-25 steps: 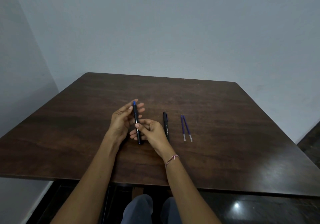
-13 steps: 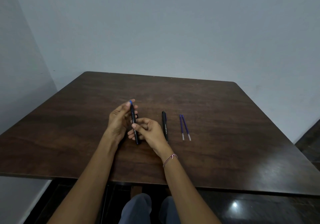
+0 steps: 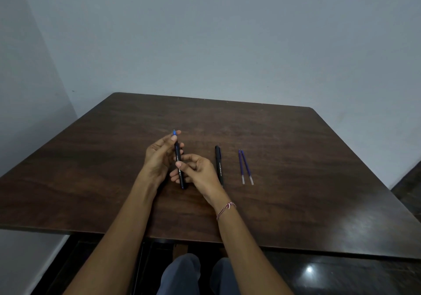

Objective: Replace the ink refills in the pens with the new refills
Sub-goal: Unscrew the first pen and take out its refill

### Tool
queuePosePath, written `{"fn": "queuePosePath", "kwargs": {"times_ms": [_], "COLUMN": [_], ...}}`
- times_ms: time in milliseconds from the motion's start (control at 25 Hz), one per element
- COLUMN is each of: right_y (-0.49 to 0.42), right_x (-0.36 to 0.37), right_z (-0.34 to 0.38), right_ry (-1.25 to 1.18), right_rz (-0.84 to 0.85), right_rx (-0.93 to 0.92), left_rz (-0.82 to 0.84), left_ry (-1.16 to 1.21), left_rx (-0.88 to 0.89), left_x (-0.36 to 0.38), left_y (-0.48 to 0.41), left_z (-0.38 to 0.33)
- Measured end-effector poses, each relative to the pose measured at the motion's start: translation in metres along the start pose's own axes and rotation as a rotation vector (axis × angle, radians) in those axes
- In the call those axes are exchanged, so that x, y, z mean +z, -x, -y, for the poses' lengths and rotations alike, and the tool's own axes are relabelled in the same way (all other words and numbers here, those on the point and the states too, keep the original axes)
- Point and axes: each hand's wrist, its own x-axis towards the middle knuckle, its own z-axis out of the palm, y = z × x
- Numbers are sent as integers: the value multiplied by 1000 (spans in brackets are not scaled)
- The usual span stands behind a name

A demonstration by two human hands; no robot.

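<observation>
Pen barrel partly covered: left hand, right hand pinching.

The fingers of my left grip, spread loose behind the upper end of the pen a second ago, have drawn in. Thumb and forefinger now pinch it just under the blue tip. The pen's top leans slightly further left, and my right grip has curled tighter around the barrel.

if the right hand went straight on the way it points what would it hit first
Probably the left hand, whose palm sits just beyond the black pen that both hands hold; the right hand points up-left toward it. Depth is unclear from one view.
</observation>
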Motion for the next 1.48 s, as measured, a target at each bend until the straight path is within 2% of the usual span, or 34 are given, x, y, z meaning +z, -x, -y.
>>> {"fn": "queuePosePath", "kwargs": {"times_ms": [160, 320, 560, 760, 1000, 1240, 1480], "right_y": [0, 0, 0, 0, 1, 1, 0], "right_x": [0, 0, 0, 0, 1, 0, 0], "right_z": [1, 1, -1, 1, 1, 3, 2], "right_ry": [10, -5, 0, -7, 6, 9, 7], "right_rz": [-1, -4, 3, -2, 1, 6, 6], "right_rx": [3, 7, -1, -5, 6, -1, 2], "left_rz": [48, 19, 28, 75, 37, 60, 33], "left_ry": [85, 33, 9, 75, 29, 89, 72], "left_rx": [-68, 7, 10, -95, -16, -55, -17], "left_x": [-2, 1, 3, 5, 4, 1, 0], "left_y": [-2, 2, 5, 6, 6, 2, 4], "left_z": [-2, -3, -5, -6, -6, -3, -4]}}
